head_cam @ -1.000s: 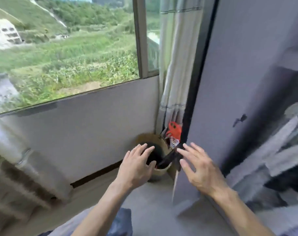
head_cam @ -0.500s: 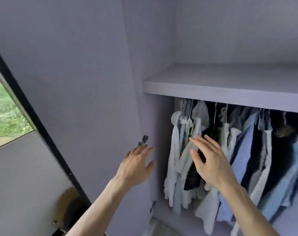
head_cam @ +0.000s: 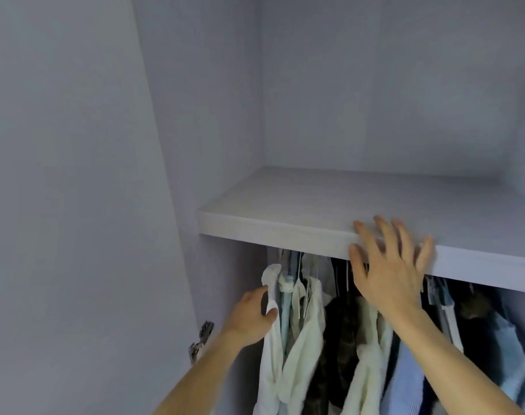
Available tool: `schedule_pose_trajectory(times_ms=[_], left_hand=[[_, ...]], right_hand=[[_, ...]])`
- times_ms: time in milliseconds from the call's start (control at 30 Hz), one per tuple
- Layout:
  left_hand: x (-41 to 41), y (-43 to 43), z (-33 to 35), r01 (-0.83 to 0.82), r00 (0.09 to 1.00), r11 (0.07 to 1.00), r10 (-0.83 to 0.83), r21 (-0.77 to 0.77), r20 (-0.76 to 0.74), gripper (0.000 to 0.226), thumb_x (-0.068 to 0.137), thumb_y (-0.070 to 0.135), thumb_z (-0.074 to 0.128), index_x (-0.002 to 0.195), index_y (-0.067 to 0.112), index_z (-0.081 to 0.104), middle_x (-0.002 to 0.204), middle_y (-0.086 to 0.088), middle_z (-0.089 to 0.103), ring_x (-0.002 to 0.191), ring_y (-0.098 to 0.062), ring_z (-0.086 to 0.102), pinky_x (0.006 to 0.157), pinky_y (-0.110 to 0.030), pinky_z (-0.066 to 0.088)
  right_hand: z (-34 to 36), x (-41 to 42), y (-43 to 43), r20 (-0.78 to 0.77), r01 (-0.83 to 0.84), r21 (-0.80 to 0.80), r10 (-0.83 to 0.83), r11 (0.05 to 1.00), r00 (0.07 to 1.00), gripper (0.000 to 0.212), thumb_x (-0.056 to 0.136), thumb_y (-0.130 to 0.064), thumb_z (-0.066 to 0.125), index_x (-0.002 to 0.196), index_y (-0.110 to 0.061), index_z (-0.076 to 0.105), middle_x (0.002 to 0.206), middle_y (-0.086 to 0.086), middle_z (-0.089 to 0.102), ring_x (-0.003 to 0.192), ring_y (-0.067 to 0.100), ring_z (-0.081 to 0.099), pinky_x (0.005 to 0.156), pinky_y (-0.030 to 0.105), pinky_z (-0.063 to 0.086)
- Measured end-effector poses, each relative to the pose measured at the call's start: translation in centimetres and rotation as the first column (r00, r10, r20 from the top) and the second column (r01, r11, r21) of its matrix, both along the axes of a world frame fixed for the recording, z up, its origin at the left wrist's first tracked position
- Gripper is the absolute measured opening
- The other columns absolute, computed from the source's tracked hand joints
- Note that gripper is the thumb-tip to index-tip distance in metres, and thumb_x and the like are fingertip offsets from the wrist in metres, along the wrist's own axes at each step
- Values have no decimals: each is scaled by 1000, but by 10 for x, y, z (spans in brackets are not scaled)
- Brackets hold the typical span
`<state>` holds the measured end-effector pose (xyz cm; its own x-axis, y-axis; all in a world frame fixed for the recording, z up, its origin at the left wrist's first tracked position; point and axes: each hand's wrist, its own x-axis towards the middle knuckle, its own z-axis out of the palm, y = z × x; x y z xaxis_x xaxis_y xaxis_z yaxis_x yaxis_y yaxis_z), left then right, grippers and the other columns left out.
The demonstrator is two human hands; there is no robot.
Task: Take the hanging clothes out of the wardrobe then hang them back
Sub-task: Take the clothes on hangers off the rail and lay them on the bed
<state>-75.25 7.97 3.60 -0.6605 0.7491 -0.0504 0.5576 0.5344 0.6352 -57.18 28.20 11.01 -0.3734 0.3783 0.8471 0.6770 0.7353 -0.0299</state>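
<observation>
Grey wardrobe door (head_cam: pixel 75 205) stands open at the left; beside it the left hand (head_cam: pixel 249 319) pinches the leftmost white shirt (head_cam: pixel 271 354), thumb in front, fingers hidden behind the cloth. Further right the other clothes (head_cam: pixel 360 354) hang under the shelf (head_cam: pixel 285 211), and the right hand (head_cam: pixel 387 271) is spread loose, holding nothing. Judging by this, no garment is out yet, so all the taking out and rehanging remains.

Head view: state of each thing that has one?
wardrobe door: open
hanging clothes: on hangers below the shelf
white shirt: hanging, leftmost, pinched
left hand: pinches white shirt
right hand: open, fingers spread before shelf edge
</observation>
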Motion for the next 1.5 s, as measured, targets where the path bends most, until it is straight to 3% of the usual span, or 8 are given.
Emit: schedule_pose_trajectory(times_ms=[233,467,600,833,1067,1233,1400,1500], left_hand=[[-56,76,-18,-82,980,995,69,62,187,70,97,44,55,155,25,21,149,-6,44,133,-25,48,106,-31,41],[-77,130,-36,-151,978,988,147,14,147,43,103,21,38,145,13,34,133,-16,57,118,-33,58,94,-34,48],[-68,139,-37,-223,964,967,200,126,174,45,107,30,24,147,10,33,134,-24,55,118,-42,56,91,-37,44],[-68,125,-40,-229,967,944,194,237,164,33,103,39,42,124,17,54,113,-12,67,104,-35,63,78,-29,46],[-76,112,-30,-284,959,888,267,362,96,26,103,30,43,112,15,63,103,-12,70,93,-35,66,74,-32,50],[-52,100,-12,-347,937,794,275,500,213,25,105,24,42,115,12,62,95,-4,66,90,-25,63,75,-26,42],[-23,57,-43,-372,927,793,287,482,244,27,104,28,43,121,19,62,89,7,65,82,-16,62,73,-31,48],[-13,13,-70,-369,927,817,290,443,237,24,103,35,44,118,29,63,90,16,65,81,-3,61,68,-21,44]], right_hand=[[-22,-34,34,-227,175,328,-102,928,969,42,91,-44,53,127,-25,64,123,7,62,125,30,48,110,55,25],[-22,-39,38,-244,143,341,-60,929,968,42,91,-45,48,125,-26,64,123,4,61,125,28,50,114,53,22],[-23,-38,37,-258,143,336,-55,931,965,40,91,-45,48,123,-26,65,122,3,60,125,27,50,113,54,22],[-25,-39,40,-268,162,346,-68,924,961,41,91,-45,47,123,-26,64,122,3,60,125,27,50,114,53,21],[-24,-37,37,-249,152,314,-74,937,966,41,92,-46,46,125,-26,61,124,3,57,127,27,46,114,53,19],[-23,-34,31,-224,125,245,-69,961,972,41,94,-46,46,125,-25,62,124,4,58,128,27,46,114,55,21],[-14,-27,9,-188,65,81,-49,995,981,44,94,-42,48,132,-22,59,137,7,53,139,29,36,119,55,12],[-25,-25,-23,-234,-37,-52,24,998,972,58,87,-35,59,140,-12,50,150,14,39,146,33,27,120,55,14]])
